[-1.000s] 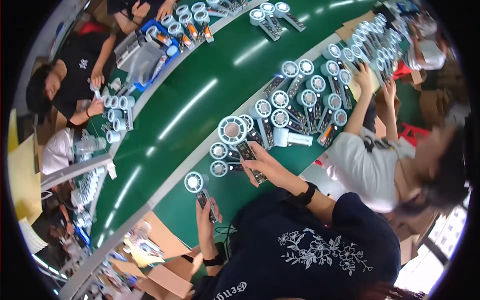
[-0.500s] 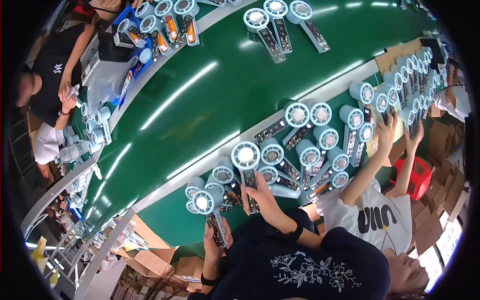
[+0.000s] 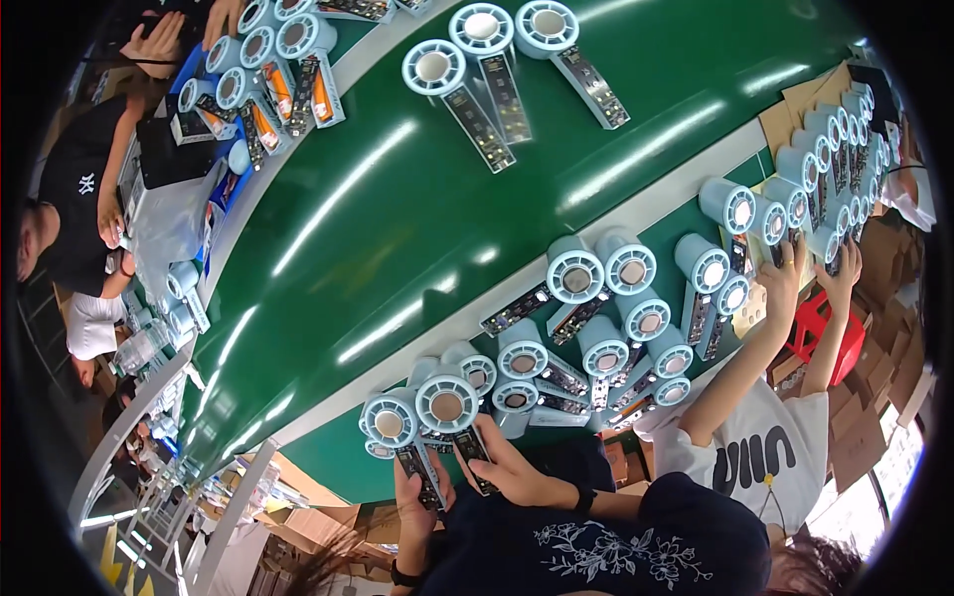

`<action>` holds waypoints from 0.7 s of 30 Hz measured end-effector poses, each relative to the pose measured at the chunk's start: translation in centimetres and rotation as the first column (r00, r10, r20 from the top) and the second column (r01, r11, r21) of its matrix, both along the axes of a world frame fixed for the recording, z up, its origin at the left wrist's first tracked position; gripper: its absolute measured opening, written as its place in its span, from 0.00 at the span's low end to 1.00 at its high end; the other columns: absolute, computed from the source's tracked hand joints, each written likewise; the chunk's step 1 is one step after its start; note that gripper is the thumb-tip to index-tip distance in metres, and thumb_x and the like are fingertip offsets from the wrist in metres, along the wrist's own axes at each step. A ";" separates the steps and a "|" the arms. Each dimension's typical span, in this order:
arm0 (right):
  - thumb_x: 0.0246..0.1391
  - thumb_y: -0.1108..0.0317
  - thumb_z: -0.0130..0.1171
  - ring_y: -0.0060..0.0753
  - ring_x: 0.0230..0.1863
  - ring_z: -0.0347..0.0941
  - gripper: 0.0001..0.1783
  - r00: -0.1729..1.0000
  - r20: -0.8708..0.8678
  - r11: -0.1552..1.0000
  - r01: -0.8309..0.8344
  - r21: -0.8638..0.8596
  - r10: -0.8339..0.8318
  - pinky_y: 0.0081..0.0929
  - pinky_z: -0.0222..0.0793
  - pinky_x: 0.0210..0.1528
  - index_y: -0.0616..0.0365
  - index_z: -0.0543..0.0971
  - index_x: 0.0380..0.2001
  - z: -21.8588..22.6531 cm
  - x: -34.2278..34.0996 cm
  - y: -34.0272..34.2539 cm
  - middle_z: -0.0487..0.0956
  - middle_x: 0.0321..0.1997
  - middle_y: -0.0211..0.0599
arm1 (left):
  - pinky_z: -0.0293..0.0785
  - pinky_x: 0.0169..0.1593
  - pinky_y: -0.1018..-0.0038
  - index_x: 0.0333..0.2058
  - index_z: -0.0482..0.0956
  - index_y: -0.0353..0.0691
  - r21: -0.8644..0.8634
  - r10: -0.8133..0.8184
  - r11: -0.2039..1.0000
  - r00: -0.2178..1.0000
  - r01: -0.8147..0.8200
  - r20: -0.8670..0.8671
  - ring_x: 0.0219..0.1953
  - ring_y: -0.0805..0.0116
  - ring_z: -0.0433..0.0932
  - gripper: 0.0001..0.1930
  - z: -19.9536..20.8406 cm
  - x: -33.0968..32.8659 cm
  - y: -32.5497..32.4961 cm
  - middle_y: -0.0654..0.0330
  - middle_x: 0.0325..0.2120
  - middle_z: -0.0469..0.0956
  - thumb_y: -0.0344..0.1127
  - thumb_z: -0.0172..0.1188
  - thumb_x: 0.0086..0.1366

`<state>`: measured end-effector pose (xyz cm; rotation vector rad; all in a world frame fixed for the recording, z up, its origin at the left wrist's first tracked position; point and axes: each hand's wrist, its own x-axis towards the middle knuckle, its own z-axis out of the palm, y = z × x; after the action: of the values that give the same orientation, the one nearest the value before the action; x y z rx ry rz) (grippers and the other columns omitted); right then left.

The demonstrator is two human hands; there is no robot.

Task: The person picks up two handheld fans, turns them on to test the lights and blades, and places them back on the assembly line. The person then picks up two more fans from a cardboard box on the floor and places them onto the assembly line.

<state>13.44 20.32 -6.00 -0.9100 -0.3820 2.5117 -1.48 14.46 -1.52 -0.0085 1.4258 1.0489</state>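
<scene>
My left hand (image 3: 419, 492) is closed around the handle of a light blue handheld fan (image 3: 389, 421), its round head upward and a dark circuit board showing in the open handle. Beside it, my right hand (image 3: 507, 462) grips a second handheld fan (image 3: 446, 402) of the same kind, also with its board exposed. The two round heads are side by side and seem to touch or overlap. Behind them on the green table (image 3: 343, 447) are more fan units (image 3: 523, 350), several lying with their boards facing up.
A green conveyor belt (image 3: 328, 298) runs past the table, with three fans (image 3: 482, 30) on it. At right, a co-worker in white (image 3: 750, 437) handles fans near a dense row (image 3: 825, 149). Another person (image 3: 84, 189) works across the belt, near a blue tray (image 3: 238, 184).
My right hand has brought its fan down and left, close to the one in my left hand. The view has shifted slightly, and the three belt fans appear further left.
</scene>
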 end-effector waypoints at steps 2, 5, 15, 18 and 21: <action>0.57 0.76 0.43 0.26 0.57 0.55 0.29 1.000 -0.018 0.999 0.023 -0.036 -0.023 0.25 0.51 0.58 0.62 0.49 0.61 -0.1 0.0 -0.3 0.60 0.54 0.39 | 0.59 0.10 0.83 0.57 0.53 0.36 -0.002 -0.002 1.000 1.000 0.002 -0.001 0.20 0.76 0.66 0.30 -0.1 -0.1 -0.2 0.59 0.33 0.65 0.48 0.49 0.63; 0.57 0.76 0.43 0.24 0.48 0.56 0.29 0.999 -0.002 0.999 0.034 0.015 -0.034 0.23 0.52 0.49 0.62 0.47 0.61 0.3 0.0 -1.3 0.61 0.49 0.38 | 0.58 0.09 0.82 0.57 0.52 0.36 0.003 -0.008 1.000 1.000 0.008 0.017 0.19 0.76 0.65 0.30 0.0 0.0 -1.1 0.58 0.36 0.65 0.48 0.48 0.63; 0.60 0.69 0.44 0.20 0.24 0.64 0.30 0.995 -0.099 0.995 -0.008 0.095 0.018 0.17 0.63 0.26 0.63 0.45 0.60 4.6 0.7 -4.3 0.64 0.35 0.34 | 0.57 0.11 0.80 0.49 0.60 0.36 0.208 0.097 0.971 0.990 -0.117 0.103 0.13 0.74 0.64 0.22 2.0 1.5 -5.1 0.57 0.33 0.69 0.46 0.47 0.65; 0.57 0.70 0.45 0.28 0.48 0.56 0.30 0.999 -0.041 0.977 0.033 0.213 -0.025 0.25 0.51 0.51 0.64 0.48 0.60 5.2 0.0 -6.0 0.60 0.49 0.41 | 0.52 0.10 0.81 0.45 0.62 0.35 0.321 0.083 0.944 0.996 -0.075 -0.011 0.10 0.75 0.59 0.20 3.4 2.1 -4.7 0.60 0.19 0.66 0.47 0.44 0.65; 0.55 0.68 0.46 0.34 0.63 0.48 0.31 0.994 0.033 0.931 0.090 0.355 -0.109 0.31 0.41 0.65 0.65 0.51 0.59 7.1 -0.1 -7.2 0.55 0.58 0.45 | 0.48 0.10 0.81 0.43 0.65 0.34 0.370 0.200 0.921 0.962 -0.120 -0.187 0.07 0.76 0.56 0.21 4.3 3.3 -5.3 0.63 0.10 0.63 0.49 0.42 0.65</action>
<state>13.32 13.16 1.05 -0.8271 -0.7567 2.2305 1.83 9.11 2.75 0.2667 1.4306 1.4726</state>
